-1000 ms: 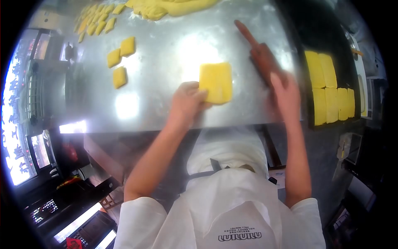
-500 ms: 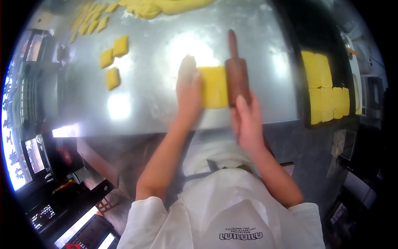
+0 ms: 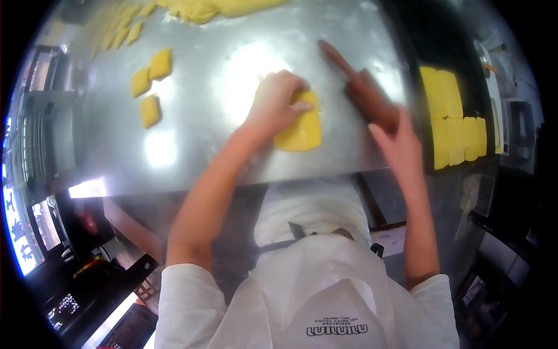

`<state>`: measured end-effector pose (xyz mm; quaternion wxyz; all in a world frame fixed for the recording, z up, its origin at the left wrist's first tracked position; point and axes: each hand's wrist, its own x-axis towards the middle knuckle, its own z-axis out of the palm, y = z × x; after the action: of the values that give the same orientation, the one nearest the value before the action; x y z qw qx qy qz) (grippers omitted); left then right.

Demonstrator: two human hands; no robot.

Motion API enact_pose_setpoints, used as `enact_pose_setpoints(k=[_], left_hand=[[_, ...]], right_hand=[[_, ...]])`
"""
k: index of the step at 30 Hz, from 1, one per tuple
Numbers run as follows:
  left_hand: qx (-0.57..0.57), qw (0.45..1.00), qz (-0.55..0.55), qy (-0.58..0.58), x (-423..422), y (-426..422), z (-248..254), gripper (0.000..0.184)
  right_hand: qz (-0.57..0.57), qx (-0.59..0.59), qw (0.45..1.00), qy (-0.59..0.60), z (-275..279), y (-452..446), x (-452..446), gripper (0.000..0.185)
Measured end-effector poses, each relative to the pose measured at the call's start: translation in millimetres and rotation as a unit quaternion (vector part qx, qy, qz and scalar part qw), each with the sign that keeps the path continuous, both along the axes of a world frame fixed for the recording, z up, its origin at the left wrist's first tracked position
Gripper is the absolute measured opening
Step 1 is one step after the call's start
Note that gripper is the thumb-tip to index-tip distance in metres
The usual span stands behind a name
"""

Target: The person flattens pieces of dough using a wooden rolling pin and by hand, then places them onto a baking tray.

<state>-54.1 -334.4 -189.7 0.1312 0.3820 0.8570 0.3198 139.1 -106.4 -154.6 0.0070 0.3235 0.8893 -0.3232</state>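
A flattened yellow dough piece [image 3: 302, 132] lies on the metal worktop in front of me. My left hand [image 3: 280, 100] is closed over its upper left part, fingers curled at the edge and thumb on top. Off to the right, my right hand [image 3: 401, 138] holds a brown wooden rolling pin [image 3: 372, 96] by its near end. The pin is slanted, its far handle pointing up and left, apart from the dough. Motion blurs the pin and right hand slightly.
Small dough pieces [image 3: 150, 111] sit to the left on the worktop [image 3: 209, 145], more at the far left. A large dough mass [image 3: 232, 7] lies at the far edge. On the right, a black tray [image 3: 407, 35] holds several flat dough sheets [image 3: 442, 93].
The rolling pin has moved right, away from the dough, and turned from upright to slanted. My left hand has gone from beside the dough to gripping its upper edge.
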Motion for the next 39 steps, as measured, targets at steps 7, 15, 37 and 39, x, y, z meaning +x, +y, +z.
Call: enact_pose_setpoints(k=[7, 15, 37, 39], left_hand=[[0.076, 0.987, 0.04, 0.139, 24, 6, 1, 0.07], [-0.055, 0.978, 0.036, 0.197, 75, 16, -22, 0.108], [-0.232, 0.947, 0.101, 0.197, -34, -63, -8, 0.038], [-0.156, 0.956, 0.161, 0.188, -30, -72, -31, 0.031]], right_hand=[[0.034, 0.207, 0.972, 0.111, -46, -3, -7, 0.078], [0.048, 0.206, 0.972, 0.106, -45, -2, -14, 0.08], [0.26, 0.061, 0.958, 0.102, -37, -18, -131, 0.052], [0.256, 0.064, 0.959, 0.102, -30, -23, -120, 0.052]])
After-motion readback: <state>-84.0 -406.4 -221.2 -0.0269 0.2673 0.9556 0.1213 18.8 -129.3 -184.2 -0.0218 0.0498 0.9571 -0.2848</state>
